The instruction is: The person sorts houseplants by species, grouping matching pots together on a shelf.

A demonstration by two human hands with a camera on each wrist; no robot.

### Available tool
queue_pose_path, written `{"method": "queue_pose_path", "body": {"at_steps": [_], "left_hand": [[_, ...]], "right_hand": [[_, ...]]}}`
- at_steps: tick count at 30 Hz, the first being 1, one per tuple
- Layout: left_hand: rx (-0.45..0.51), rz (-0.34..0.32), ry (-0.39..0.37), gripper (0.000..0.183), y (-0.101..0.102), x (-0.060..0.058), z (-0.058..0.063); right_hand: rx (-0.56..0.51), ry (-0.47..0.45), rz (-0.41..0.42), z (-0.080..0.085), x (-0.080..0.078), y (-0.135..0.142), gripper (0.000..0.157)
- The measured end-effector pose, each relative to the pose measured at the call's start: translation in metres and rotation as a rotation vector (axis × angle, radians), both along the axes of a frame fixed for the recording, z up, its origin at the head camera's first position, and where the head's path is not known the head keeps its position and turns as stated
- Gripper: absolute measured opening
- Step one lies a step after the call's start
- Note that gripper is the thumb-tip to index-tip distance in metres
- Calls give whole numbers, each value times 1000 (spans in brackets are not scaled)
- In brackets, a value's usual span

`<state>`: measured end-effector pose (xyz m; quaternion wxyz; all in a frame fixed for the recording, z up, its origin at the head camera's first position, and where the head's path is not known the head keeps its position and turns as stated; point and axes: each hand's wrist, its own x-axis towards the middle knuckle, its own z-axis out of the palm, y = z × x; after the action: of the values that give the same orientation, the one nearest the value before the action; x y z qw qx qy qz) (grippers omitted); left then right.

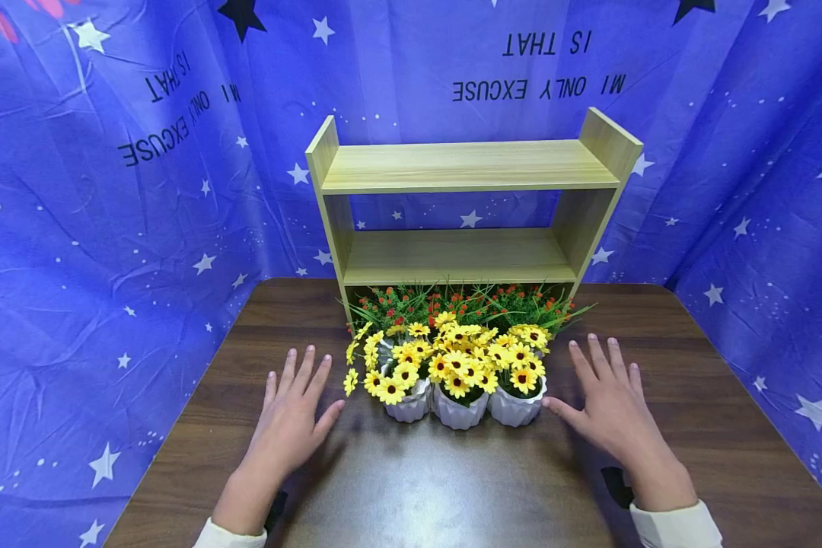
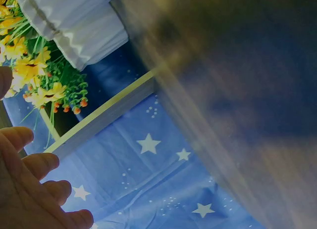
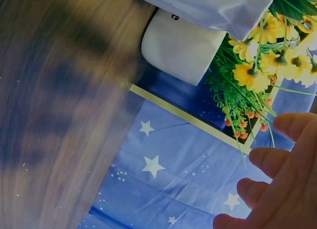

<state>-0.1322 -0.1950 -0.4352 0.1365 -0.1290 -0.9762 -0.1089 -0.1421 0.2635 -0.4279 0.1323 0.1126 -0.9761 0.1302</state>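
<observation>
My left grip (image 1: 289, 422) and right grip (image 1: 611, 407) are both spread, front row of white flowerpots (image 1: 460, 412) running crosswise between them, right grip nearer.

Off-white sleeves (image 1: 676, 525), plain-edged; small black pieces (image 1: 616, 487) showing beside both wrists (image 1: 657, 476); hands (image 1: 610, 411) bare.

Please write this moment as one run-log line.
left hand: fingers spread, empty | right hand: fingers spread, empty | white fluted pots with yellow daisy-like flowers: between hands | pale wooden open-backed shelf: behind pots
</observation>
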Motion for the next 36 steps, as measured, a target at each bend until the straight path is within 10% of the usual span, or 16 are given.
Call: {"method": "queue_pose_path", "body": {"at_steps": [12,28,36], "left_hand": [[53,-15,-3,70,3,-1,3],[224,-44,51,66,0,-3,11],[259,-52,38,63,-3,-12,19]], "right_hand": [[-27,20,59,-6,-2,-5,98],[-338,86,85,-23,-3,-15,91],[-497,-109,-37,-28,-2,-21,92]]}}
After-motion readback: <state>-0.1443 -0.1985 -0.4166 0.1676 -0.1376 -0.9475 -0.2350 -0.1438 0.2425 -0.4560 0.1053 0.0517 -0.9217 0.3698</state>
